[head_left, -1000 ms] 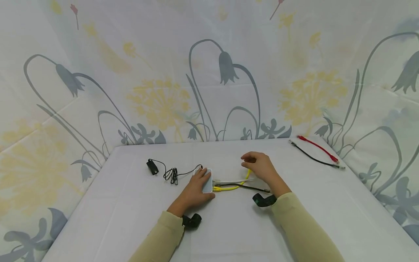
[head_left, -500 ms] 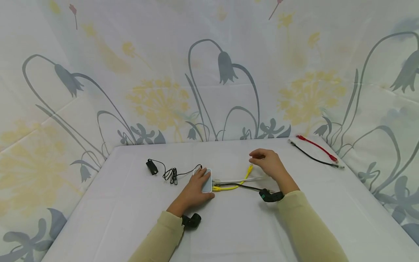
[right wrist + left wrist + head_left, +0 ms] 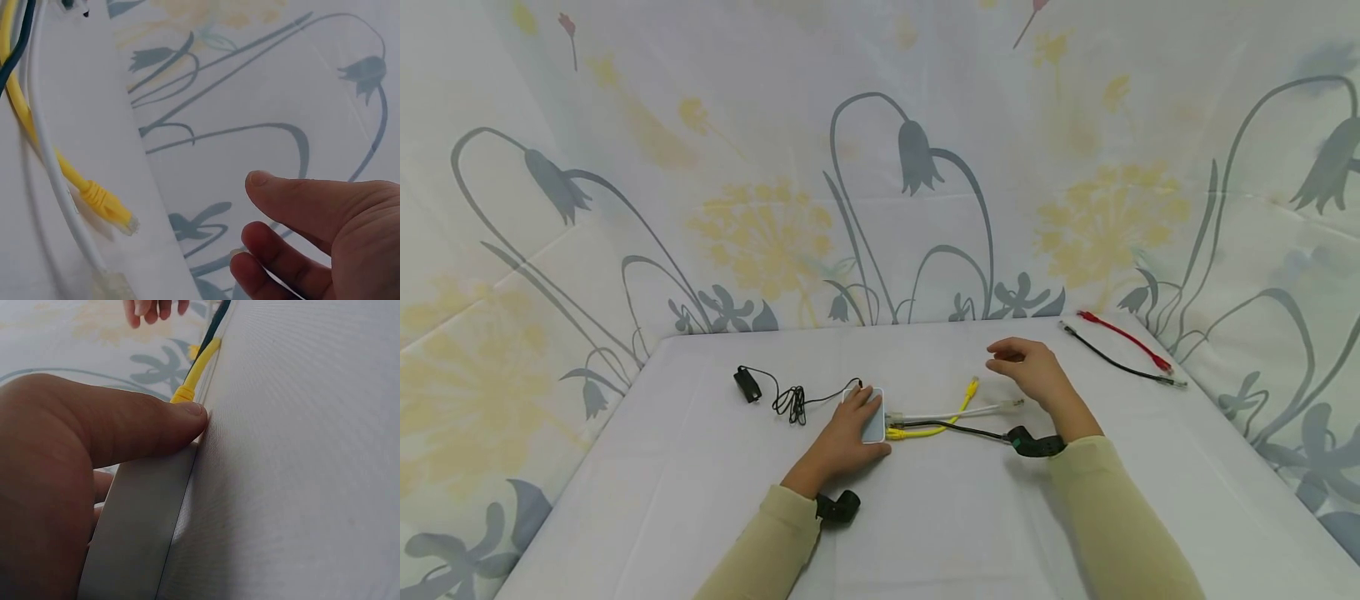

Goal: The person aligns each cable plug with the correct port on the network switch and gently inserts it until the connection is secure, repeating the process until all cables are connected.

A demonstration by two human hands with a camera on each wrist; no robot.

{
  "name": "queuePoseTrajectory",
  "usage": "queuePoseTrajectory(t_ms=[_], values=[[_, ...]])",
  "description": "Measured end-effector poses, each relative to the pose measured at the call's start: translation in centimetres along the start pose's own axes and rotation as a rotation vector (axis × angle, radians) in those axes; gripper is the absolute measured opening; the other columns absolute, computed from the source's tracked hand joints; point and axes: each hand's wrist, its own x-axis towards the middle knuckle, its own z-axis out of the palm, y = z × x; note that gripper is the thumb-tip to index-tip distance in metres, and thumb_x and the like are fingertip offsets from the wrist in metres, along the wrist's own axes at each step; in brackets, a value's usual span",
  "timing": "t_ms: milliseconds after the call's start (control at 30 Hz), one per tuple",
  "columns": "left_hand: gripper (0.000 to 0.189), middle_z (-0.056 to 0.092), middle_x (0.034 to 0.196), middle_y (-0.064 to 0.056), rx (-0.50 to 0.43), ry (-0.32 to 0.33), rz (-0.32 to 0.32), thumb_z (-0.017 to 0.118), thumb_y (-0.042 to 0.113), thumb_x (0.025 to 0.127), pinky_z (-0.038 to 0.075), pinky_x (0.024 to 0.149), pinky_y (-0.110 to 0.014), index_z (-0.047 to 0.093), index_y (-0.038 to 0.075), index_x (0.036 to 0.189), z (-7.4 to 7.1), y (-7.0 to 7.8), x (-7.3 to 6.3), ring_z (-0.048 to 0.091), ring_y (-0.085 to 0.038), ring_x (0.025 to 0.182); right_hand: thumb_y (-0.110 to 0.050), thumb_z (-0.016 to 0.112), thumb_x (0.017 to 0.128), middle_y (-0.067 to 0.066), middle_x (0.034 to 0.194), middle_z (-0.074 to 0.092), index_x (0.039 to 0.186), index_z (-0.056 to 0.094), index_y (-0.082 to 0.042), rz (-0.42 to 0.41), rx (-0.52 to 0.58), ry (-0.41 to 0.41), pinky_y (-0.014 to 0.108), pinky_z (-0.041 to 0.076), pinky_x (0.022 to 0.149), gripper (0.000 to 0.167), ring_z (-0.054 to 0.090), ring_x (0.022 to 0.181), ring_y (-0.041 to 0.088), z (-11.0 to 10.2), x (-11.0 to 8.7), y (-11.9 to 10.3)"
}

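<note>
A small white box (image 3: 875, 428) sits on the desk (image 3: 925, 525) under the left hand (image 3: 848, 425), whose fingers are spread over its top with the thumb along its near side; both are where they were a second ago. From the box's right side run a yellow cable (image 3: 922, 433), a white cable (image 3: 988, 409) and a black cable (image 3: 973, 431), the white one crossing over the yellow.

The right hand (image 3: 1033, 371) has moved away to the right. A second ago it was at the yellow cable's free end; now its fingers are loosely bent, thumb apart from them, holding nothing. The clear plug of the white cable, hidden half a second ago, shows beside it.

Left of the box, a thin coiled cord (image 3: 796, 402) leads to a black adapter (image 3: 747, 385). At the far right, a red cable (image 3: 1123, 335) and a second black cable (image 3: 1108, 358) lie side by side, unchanged.
</note>
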Motion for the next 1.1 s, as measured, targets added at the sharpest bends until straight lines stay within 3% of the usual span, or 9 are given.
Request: queuePoseTrajectory(t_ms=[800, 1100], values=[[0.079, 0.022, 0.161, -0.009, -0.011, 0.003, -0.018, 0.07, 0.036, 0.085, 0.024, 0.116, -0.056, 0.035, 0.011, 0.151, 0.1, 0.0, 0.0, 0.01, -0.032, 0.151, -0.039, 0.061, 0.094, 0.017, 0.126, 0.057, 0.133, 0.056, -0.008, 0.019, 0.044, 0.055, 0.045, 0.044, 0.095, 0.05, 0.053, 0.112, 0.032, -3.3, -0.6, 1.9], [0.078, 0.023, 0.161, -0.009, -0.012, 0.006, -0.015, 0.071, 0.035, 0.085, 0.023, 0.117, -0.056, 0.036, 0.01, 0.151, 0.1, 0.0, 0.0, 0.01, -0.032, 0.151, -0.044, 0.059, 0.095, 0.018, 0.131, 0.054, 0.136, 0.052, -0.009, 0.047, 0.07, 0.069, 0.052, 0.04, 0.101, 0.054, 0.048, 0.121, 0.036, -4.4, -1.1, 2.4]])
